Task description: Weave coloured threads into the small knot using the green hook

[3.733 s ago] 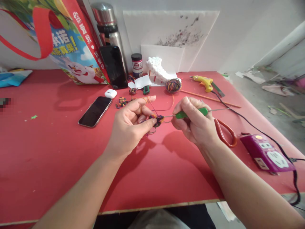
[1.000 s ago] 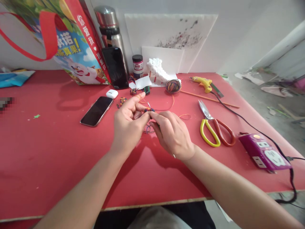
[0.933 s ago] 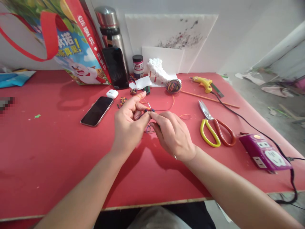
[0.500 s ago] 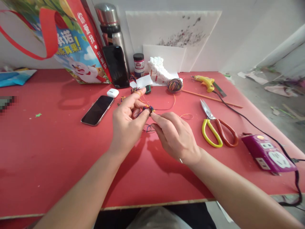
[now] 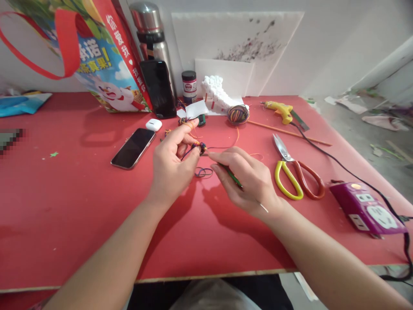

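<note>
1 yarn pc. (image 5: 202, 148), pinched in L hand (image 5: 172, 161) above red table (image 5: 97, 215); 1 green-hndl hook (image 5: 234, 175), gripped in R hand (image 5: 247, 178), nr pc.; step prob. hook-stitching, next calls for steady tension

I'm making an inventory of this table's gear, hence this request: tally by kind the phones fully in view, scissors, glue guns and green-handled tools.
Phones: 2, one propped, one flat
Scissors: 1
Glue guns: 1
Green-handled tools: 1, in the right hand
Total: 5

Your red table (image 5: 97, 215) | on your left: flat phone (image 5: 133, 148), earbud case (image 5: 154, 125) | toward the back: bag (image 5: 111, 82), jar (image 5: 189, 86), yarn ball (image 5: 238, 114), glue gun (image 5: 282, 112) | on your right: scissors (image 5: 286, 159), purple power strip (image 5: 368, 209)
</note>
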The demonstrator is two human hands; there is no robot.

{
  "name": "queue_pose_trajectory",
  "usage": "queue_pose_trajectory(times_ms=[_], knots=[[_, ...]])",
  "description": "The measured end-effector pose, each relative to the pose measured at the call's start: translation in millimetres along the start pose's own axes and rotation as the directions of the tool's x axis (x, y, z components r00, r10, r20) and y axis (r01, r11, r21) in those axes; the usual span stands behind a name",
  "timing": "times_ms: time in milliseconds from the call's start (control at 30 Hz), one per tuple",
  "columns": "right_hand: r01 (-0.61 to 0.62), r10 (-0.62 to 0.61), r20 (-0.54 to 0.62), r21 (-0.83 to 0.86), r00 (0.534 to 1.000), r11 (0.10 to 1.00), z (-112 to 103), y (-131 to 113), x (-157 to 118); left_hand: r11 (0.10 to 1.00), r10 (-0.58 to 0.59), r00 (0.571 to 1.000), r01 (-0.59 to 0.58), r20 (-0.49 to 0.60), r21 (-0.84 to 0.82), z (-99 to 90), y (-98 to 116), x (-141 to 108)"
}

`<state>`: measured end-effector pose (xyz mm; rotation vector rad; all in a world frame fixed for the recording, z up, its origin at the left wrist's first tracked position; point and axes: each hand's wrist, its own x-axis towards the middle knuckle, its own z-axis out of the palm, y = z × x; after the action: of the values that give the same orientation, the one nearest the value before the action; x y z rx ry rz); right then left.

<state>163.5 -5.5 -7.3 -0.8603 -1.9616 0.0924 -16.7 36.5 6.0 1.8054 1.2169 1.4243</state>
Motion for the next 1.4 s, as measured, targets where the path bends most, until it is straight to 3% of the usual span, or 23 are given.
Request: queue_pose_trajectory(times_ms=[167, 300, 467, 567, 667, 833, 1233, 1400], knots=[[-0.179, 0.176, 0.033, 0.182, 0.984, 0.967, -11.1, 1.3, 8.1, 0.997, 0.032, 0.998, -0.034, 0.046, 0.063, -1.0, -0.2, -0.1], [-0.41, 0.385, 0.143, 0.332, 0.912, 0.85, -21.8, 1.7, 15.0, 0.999, 0.001, 0.994, -0.005, 0.108, 0.035, -1.6, 4.5, -0.3], [-0.6, 0.555, 0.259, 0.506, 0.791, 0.62, -35.1, 9.7, 19.5, 0.999, 0.014, 0.978, -0.004, 0.209, -0.05, -5.4, 10.2, 0.6], [-0.66, 0.591, 0.365, 0.624, 0.719, 0.418, -41.7, 18.7, 21.5, 0.98, -0.051, 0.948, 0.109, 0.314, -0.168, -8.8, 11.4, 1.0], [-0.682, 0.581, 0.464, 0.693, 0.669, 0.231, -44.6, 25.2, 23.7, 0.902, -0.121, 0.915, 0.264, 0.385, -0.343, -10.2, 12.4, 1.1], [-0.639, 0.546, 0.486, 0.759, 0.683, 0.123, -41.5, 28.3, 23.0, 0.758, -0.168, 0.892, 0.389, 0.419, -0.524, -8.9, 15.4, 2.8], [-0.573, 0.509, 0.455, 0.814, 0.731, 0.095, -24.5, 12.1, 17.8, 0.636, -0.265, 0.848, 0.511, 0.458, -0.578, 1.8, 9.2, -1.1], [-0.508, 0.578, 0.378, 0.858, 0.723, 0.075, -12.0, 7.3, 15.6, 0.618, -0.308, 0.879, 0.477, 0.365, -0.626, 5.0, 12.7, -4.5]])
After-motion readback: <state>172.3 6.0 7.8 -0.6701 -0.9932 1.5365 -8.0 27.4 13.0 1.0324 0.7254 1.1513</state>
